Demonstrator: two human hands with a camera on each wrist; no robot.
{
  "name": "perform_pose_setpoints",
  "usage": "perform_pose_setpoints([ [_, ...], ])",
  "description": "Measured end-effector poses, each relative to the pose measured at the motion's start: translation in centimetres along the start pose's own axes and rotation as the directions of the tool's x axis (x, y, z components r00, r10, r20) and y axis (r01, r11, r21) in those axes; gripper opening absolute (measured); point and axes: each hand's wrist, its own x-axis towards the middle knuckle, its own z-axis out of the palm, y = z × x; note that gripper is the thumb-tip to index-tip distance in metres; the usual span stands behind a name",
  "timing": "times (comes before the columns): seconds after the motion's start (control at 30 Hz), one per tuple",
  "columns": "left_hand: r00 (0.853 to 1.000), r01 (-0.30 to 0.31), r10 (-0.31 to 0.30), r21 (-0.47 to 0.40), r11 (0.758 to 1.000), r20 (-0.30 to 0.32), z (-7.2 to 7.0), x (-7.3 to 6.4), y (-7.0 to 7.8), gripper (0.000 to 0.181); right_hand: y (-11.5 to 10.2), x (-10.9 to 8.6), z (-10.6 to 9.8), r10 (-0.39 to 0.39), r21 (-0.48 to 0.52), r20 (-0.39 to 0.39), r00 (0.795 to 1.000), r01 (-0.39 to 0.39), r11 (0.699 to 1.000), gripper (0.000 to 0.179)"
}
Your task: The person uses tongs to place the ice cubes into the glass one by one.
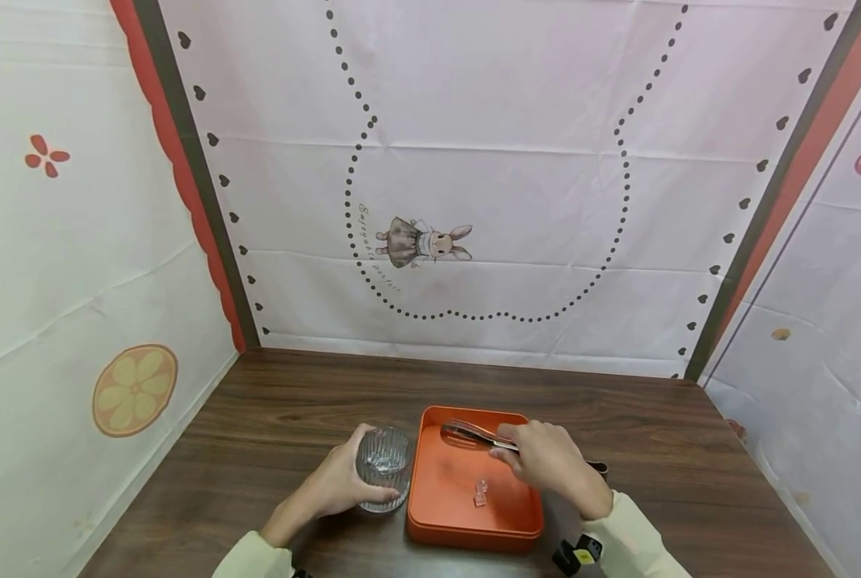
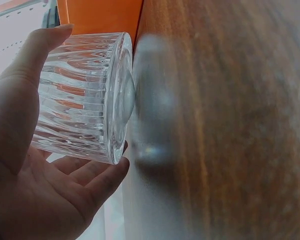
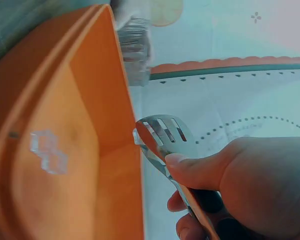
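Note:
My left hand (image 1: 339, 478) grips a clear ribbed glass (image 1: 387, 474) from its left side, thumb and fingers spread round it. In the left wrist view the glass's base is close to the wooden table; whether it touches is unclear. My right hand (image 1: 546, 453) holds metal serving tongs (image 3: 165, 137) with a slotted head, thumb pressed on top. The tongs' heads are over the back part of an orange tray (image 1: 452, 482). At their tips a small clear piece (image 3: 136, 137) seems to be pinched. Several clear cubes (image 1: 481, 493) lie on the tray's floor.
The dark wooden table (image 1: 314, 393) carries the tray, whose left wall stands right beside the glass. A printed cloth (image 1: 517, 201) with a rabbit figure hangs behind the table, and more cloth panels stand at left and right. A dark strap-like object (image 1: 599, 468) shows behind my right wrist.

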Motion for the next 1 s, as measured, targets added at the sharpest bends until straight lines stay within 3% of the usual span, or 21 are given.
perform_pose_setpoints([
  [0.4, 1.000, 0.016, -0.016, 0.001, 1.000, 0.018, 0.0, 0.0, -0.1, 0.093, -0.4, 1.0, -1.9, -0.059, 0.008, -0.121, 0.991, 0.060, 0.998, 0.026],
  [0.7, 1.000, -0.002, 0.002, -0.006, 1.000, 0.017, 0.0, -0.1, -0.1, 0.093, -2.3, 1.9, -2.7, -0.108, 0.048, -0.145, 0.984, 0.116, 0.992, 0.029],
  [1.0, 1.000, 0.003, -0.003, 0.006, 1.000, 0.009, -0.1, 0.1, 0.0, 0.094, -4.0, 2.9, -2.8, -0.143, 0.031, -0.174, 0.974, 0.150, 0.988, 0.021],
])
